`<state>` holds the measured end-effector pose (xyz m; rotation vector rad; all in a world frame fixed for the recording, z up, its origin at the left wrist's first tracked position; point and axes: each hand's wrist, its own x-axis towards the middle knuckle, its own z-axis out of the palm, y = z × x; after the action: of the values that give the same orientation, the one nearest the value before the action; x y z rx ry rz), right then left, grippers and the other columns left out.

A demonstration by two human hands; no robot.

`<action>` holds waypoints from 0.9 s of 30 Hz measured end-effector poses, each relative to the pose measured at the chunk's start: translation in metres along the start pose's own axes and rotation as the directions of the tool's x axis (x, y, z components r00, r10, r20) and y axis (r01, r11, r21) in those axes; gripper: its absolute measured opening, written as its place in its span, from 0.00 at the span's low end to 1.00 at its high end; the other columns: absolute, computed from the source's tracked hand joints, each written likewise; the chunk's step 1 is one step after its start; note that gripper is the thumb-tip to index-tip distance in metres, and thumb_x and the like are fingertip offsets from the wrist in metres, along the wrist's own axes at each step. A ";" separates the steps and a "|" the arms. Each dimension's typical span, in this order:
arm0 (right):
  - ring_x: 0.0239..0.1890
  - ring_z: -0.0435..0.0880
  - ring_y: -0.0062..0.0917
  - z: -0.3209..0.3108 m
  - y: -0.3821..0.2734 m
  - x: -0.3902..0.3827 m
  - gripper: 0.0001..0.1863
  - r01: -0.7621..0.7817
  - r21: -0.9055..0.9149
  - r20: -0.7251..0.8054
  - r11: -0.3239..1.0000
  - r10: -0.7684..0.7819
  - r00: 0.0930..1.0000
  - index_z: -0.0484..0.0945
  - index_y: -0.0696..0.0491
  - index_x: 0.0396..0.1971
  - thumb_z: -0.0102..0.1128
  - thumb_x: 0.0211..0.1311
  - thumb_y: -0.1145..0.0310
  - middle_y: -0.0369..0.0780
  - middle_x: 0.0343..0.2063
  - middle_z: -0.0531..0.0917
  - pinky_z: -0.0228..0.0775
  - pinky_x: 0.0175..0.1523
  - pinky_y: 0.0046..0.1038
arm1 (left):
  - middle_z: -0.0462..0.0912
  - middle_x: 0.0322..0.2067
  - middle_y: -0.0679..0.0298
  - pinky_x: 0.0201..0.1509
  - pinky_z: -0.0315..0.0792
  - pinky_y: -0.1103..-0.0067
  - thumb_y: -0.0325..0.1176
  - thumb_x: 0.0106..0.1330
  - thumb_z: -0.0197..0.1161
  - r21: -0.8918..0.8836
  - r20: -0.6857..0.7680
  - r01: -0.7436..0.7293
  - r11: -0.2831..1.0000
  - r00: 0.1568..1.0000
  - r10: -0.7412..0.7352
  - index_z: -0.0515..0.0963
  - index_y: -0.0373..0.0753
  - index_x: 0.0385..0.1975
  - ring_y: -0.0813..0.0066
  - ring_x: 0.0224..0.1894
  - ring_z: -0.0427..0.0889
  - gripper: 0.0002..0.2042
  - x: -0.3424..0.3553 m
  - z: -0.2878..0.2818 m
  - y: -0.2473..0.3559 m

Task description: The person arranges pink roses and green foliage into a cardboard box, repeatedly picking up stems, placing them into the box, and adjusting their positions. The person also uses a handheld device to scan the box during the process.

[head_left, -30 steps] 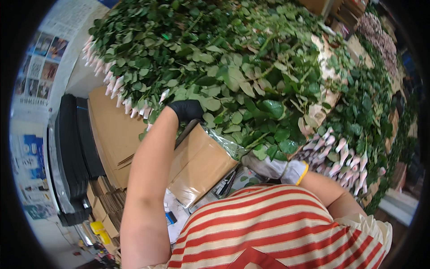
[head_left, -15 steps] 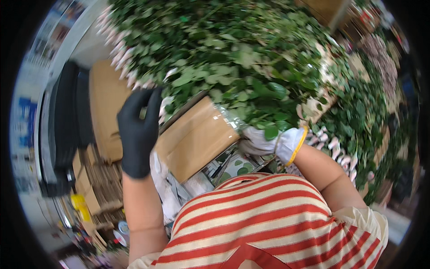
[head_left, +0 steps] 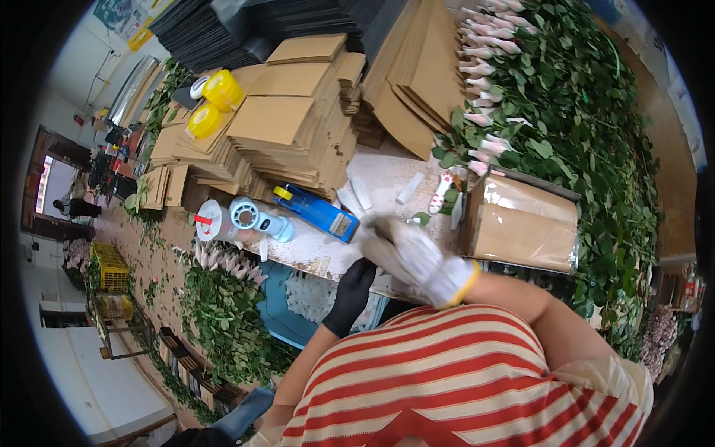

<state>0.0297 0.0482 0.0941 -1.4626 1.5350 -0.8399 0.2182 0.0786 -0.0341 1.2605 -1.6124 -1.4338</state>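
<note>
My right hand (head_left: 417, 257), in a white glove with a yellow cuff, is over the front part of the worktable (head_left: 305, 257). Its fingers are smeared by motion. Just left of it and lower is my left hand (head_left: 350, 294) in a black glove, its fingertips close to the right glove and partly hidden. Nothing can be made out in either hand. Beyond the gloves lie a blue tape dispenser (head_left: 322, 214) and pale strips (head_left: 410, 188). To the right, an open-topped box (head_left: 471, 223) holds brown sheets (head_left: 525, 231) under clear plastic.
Cardboard stacks (head_left: 287, 119) stand at the back, with yellow tape rolls (head_left: 222, 91). A light-blue handheld fan (head_left: 261, 218) and a cup (head_left: 212, 220) are at left. Leafy stems with pale pink sleeved heads (head_left: 566, 112) fill the right. More stems (head_left: 223, 313) are below left, by a blue tub (head_left: 279, 328).
The view has swung left. My right hand has left the plastic-covered sheets and come over beside my left hand, which was raised with fingers apart and is now lower.
</note>
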 end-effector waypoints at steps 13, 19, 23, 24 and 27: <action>0.19 0.79 0.21 0.023 0.059 0.010 0.18 -0.646 0.238 0.611 0.725 0.405 0.680 0.81 0.55 0.25 0.48 0.71 0.60 0.37 0.20 0.81 0.70 0.22 0.23 | 0.83 0.50 0.60 0.60 0.68 0.77 0.34 0.74 0.54 -0.322 -0.103 0.086 0.943 0.987 -0.125 0.78 0.32 0.56 0.74 0.53 0.78 0.17 0.070 -0.028 -0.027; 0.25 0.84 0.33 -0.018 0.027 -0.028 0.18 -0.066 -0.149 0.538 0.987 0.137 0.832 0.82 0.57 0.31 0.46 0.68 0.62 0.46 0.24 0.83 0.74 0.29 0.34 | 0.83 0.53 0.56 0.59 0.71 0.77 0.33 0.73 0.53 0.139 0.206 0.186 0.973 0.955 -0.212 0.76 0.32 0.58 0.71 0.54 0.81 0.18 0.039 -0.031 0.026; 0.22 0.81 0.28 -0.132 -0.004 -0.090 0.16 -0.048 -0.238 0.295 0.970 0.120 0.948 0.82 0.56 0.36 0.51 0.68 0.59 0.42 0.26 0.84 0.74 0.30 0.31 | 0.70 0.66 0.56 0.74 0.46 0.63 0.34 0.72 0.53 0.266 0.076 -0.319 0.910 0.948 0.310 0.77 0.44 0.60 0.62 0.71 0.63 0.18 0.059 0.054 0.139; 0.22 0.81 0.24 -0.168 -0.033 -0.099 0.17 -0.400 -0.072 0.226 0.913 0.406 0.886 0.82 0.56 0.36 0.52 0.68 0.57 0.40 0.25 0.85 0.74 0.28 0.26 | 0.65 0.69 0.58 0.76 0.37 0.56 0.36 0.72 0.52 0.423 0.084 -0.460 0.781 0.878 0.472 0.78 0.51 0.60 0.58 0.75 0.55 0.18 0.068 0.083 0.169; 0.23 0.82 0.23 -0.224 -0.026 -0.107 0.20 -0.641 -0.041 0.134 0.766 0.640 0.756 0.83 0.56 0.28 0.52 0.63 0.54 0.39 0.23 0.84 0.74 0.30 0.25 | 0.58 0.73 0.58 0.75 0.36 0.49 0.38 0.71 0.53 0.704 0.162 -0.558 0.438 0.728 0.667 0.77 0.55 0.60 0.55 0.75 0.53 0.19 0.103 0.152 0.187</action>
<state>-0.1635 0.1343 0.2256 -0.8493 1.7555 -0.3134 -0.0006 0.0286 0.1014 0.9002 -2.3089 -0.1982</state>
